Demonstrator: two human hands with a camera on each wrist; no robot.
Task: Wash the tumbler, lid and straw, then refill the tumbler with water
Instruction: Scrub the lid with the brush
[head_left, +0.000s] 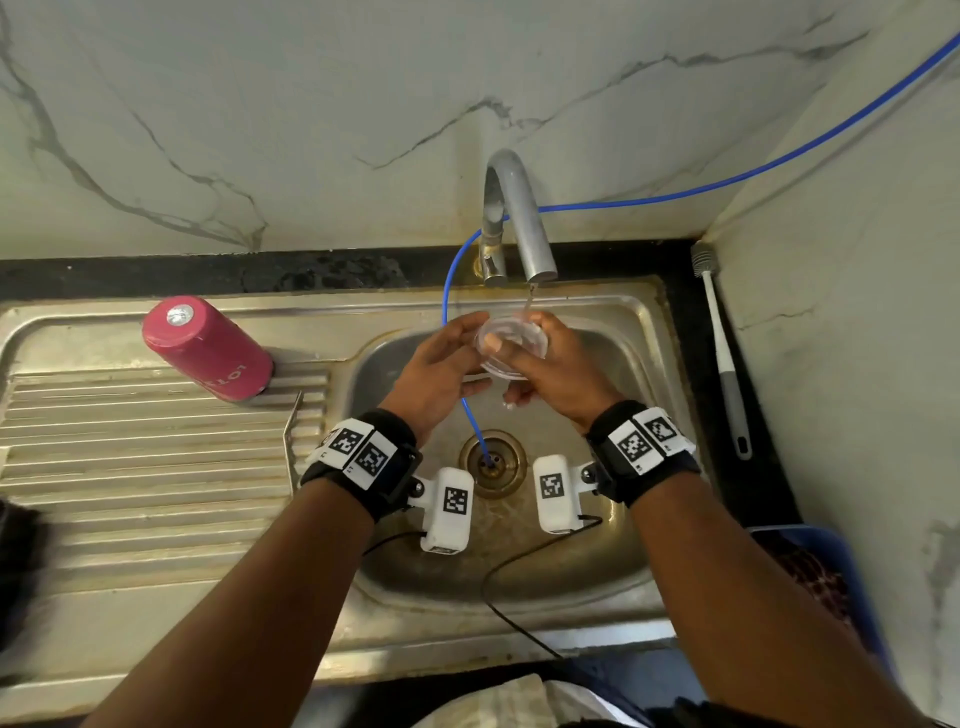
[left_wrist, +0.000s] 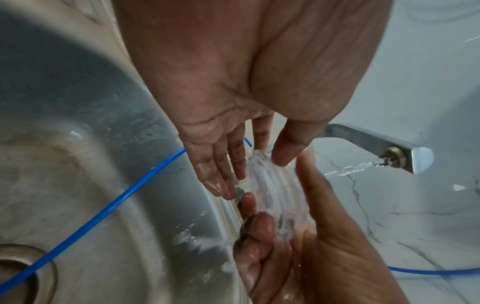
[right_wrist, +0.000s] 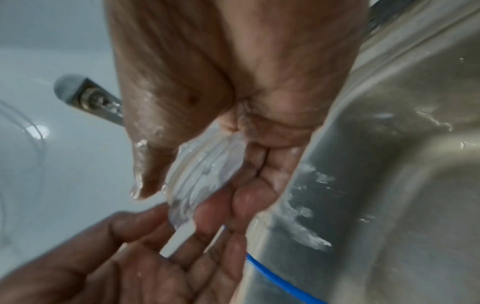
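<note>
While water runs from the grey metal tap, one clear round plastic lid sits between both hands over the steel sink: right hand grips it, left hand touches its edge, fingers straight. One pink metal tumbler stands inverted on the drainboard, left.

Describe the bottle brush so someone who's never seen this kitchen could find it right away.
Start at the steel sink and move to the black counter strip along its right edge, against the marble side wall. The bottle brush lies there lengthwise: a long thin white stem, grey bristles at the far end, grey handle nearer the person. Nothing else lies on that strip.
</note>
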